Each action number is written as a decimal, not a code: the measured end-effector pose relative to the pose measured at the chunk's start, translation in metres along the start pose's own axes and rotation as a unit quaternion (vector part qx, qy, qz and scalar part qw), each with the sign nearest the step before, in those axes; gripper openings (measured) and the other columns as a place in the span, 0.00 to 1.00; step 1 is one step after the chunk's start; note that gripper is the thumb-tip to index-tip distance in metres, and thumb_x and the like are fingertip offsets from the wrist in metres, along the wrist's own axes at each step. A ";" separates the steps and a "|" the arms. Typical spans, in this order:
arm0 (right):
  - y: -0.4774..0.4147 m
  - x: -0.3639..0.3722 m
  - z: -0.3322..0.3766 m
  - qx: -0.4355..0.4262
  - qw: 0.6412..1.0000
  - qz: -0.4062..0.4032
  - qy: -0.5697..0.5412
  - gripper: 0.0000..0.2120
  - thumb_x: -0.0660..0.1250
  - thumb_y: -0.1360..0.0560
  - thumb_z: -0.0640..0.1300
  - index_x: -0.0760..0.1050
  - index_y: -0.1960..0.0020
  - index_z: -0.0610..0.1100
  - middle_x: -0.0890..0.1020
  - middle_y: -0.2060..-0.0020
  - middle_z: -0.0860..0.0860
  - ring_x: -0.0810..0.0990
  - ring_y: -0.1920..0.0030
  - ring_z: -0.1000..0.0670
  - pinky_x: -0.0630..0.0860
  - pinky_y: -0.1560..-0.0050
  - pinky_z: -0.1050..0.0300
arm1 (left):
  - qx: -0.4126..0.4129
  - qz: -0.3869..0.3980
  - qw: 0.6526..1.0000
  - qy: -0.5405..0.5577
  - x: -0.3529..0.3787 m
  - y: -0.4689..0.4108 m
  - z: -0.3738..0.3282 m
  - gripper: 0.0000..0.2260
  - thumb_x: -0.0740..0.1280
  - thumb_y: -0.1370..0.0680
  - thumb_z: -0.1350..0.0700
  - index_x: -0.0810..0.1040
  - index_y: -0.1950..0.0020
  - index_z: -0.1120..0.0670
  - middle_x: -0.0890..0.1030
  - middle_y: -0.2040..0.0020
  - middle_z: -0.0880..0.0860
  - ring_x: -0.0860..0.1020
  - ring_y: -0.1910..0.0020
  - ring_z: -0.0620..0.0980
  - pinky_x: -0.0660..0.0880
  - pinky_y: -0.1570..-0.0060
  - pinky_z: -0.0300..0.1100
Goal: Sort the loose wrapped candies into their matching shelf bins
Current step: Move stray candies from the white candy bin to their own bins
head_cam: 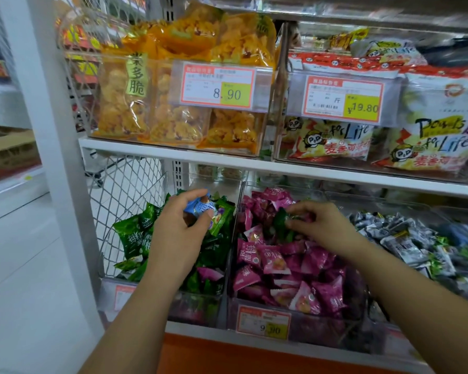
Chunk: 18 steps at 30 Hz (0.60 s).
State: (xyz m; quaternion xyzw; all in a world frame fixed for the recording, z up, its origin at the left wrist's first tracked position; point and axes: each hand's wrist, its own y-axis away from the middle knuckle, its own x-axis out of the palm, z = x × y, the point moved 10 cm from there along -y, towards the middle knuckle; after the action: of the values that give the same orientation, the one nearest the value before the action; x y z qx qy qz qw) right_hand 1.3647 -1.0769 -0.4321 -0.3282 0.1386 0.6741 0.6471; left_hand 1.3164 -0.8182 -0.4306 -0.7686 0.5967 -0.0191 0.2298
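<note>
A person's left hand (pixel 179 236) grips a blue candy (pixel 199 207) above the green bin (pixel 197 306), while the right hand (pixel 324 225) pinches a green candy (pixel 283 217) over the pink bin (pixel 316 330), whose tag (pixel 264 323) starts with 9, the rest blurred. A pink candy (pixel 210 273) lies among the green ones. Grey candies (pixel 405 238) fill the next bin to the right. On the shelf above, orange snack bags (pixel 173 122) sit behind an 8.90 tag (pixel 218 87), and packets (pixel 333 141) printed "for Life" behind a ¥19.80 tag (pixel 343 99). Wire mesh (pixel 125 184) closes the shelf's left end.
</note>
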 end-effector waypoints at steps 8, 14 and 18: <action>0.016 -0.013 -0.021 0.090 0.983 -0.029 -0.159 0.05 0.72 0.29 0.33 0.81 0.61 0.42 0.80 0.62 0.45 0.80 0.64 0.52 0.82 0.61 0.57 | 0.007 0.003 1.000 0.006 -0.002 0.004 -0.003 0.14 0.68 0.23 0.56 0.73 0.46 0.36 0.78 0.42 0.51 0.77 0.46 0.51 0.73 0.46 0.43; 0.017 0.002 0.004 -0.016 0.996 0.075 0.040 0.15 0.68 0.27 0.31 0.78 0.51 0.51 0.82 0.51 0.54 0.79 0.49 0.60 0.74 0.52 0.73 | 0.012 0.002 1.000 0.001 -0.004 0.004 -0.002 0.15 0.68 0.24 0.56 0.72 0.47 0.34 0.78 0.42 0.50 0.77 0.45 0.50 0.73 0.43 0.47; 0.022 0.005 0.008 -0.069 0.966 0.121 0.218 0.17 0.68 0.27 0.33 0.78 0.43 0.51 0.79 0.43 0.54 0.76 0.50 0.61 0.71 0.53 0.73 | 0.007 -0.001 1.000 0.004 -0.006 0.002 0.000 0.14 0.68 0.24 0.55 0.74 0.45 0.37 0.78 0.42 0.50 0.78 0.45 0.49 0.74 0.46 0.44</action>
State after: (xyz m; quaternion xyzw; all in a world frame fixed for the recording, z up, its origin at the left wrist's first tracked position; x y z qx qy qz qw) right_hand 1.3420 -1.0711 -0.4344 -0.4922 0.2683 0.6674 0.4902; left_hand 1.3132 -0.8132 -0.4304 -0.7672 0.5971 -0.0265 0.2327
